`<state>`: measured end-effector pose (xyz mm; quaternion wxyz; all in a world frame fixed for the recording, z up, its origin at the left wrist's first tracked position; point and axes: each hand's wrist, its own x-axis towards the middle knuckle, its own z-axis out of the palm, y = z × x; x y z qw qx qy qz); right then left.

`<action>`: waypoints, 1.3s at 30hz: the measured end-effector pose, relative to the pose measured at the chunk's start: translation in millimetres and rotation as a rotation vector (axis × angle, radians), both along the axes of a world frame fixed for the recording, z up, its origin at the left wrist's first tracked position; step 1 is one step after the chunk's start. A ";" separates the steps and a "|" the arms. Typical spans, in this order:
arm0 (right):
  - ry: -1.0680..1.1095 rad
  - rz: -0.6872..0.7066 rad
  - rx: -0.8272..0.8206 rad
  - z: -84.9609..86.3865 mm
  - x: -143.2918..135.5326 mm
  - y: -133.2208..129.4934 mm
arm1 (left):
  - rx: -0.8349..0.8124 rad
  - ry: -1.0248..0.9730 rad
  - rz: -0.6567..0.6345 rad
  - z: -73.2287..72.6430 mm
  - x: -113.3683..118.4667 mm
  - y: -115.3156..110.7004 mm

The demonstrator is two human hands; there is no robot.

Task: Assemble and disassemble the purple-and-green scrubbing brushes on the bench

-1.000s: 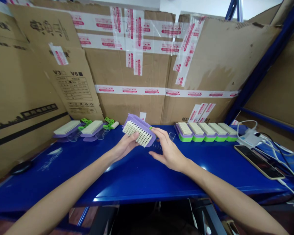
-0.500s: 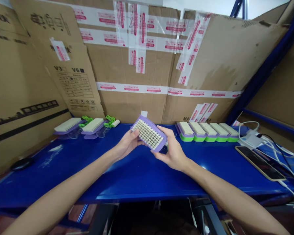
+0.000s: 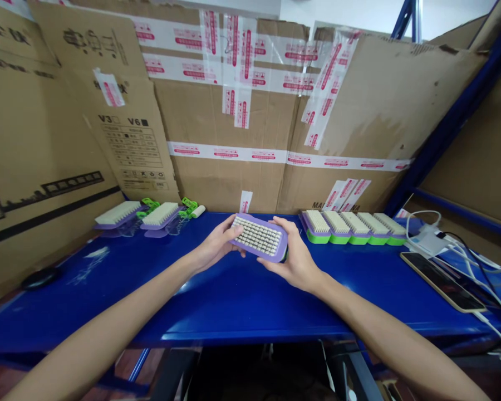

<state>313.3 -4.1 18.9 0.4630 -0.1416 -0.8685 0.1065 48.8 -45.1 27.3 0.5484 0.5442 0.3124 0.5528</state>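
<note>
A purple brush with rows of pale bristles is held above the blue table, its bristle side facing me. My left hand grips its left end, the thumb resting on the bristles. Around the right end my right hand is closed, fingers at the upper edge and thumb at the lower one. A bit of green shows beneath the brush near my right fingers. The underside is hidden.
Several bristle blocks on green and purple bases stand in a row at the back right. Two purple brushes with green parts lie back left. A phone and white cables are at right. Cardboard walls the back.
The brush has been turned to lie nearer level, its left end now lower. Both hands still hold it. The camera view has shifted slightly.
</note>
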 end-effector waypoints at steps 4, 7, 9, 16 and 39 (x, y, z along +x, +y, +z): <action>-0.034 -0.017 0.008 -1.3 -0.2 2.7 | 0.021 0.028 0.011 -4.2 -3.7 1.7; -0.073 -0.027 0.031 0.8 -0.5 2.3 | 0.033 0.075 0.038 -7.2 -5.5 2.4; -0.080 -0.018 0.046 2.5 -0.4 1.6 | 0.036 0.122 0.058 -7.9 -5.3 2.2; -0.092 -0.023 0.052 4.9 0.6 -0.6 | 0.053 0.173 0.109 -5.5 -1.1 0.4; -0.052 0.029 0.095 11.8 0.9 -4.2 | 0.198 0.171 0.213 -4.3 4.3 -1.0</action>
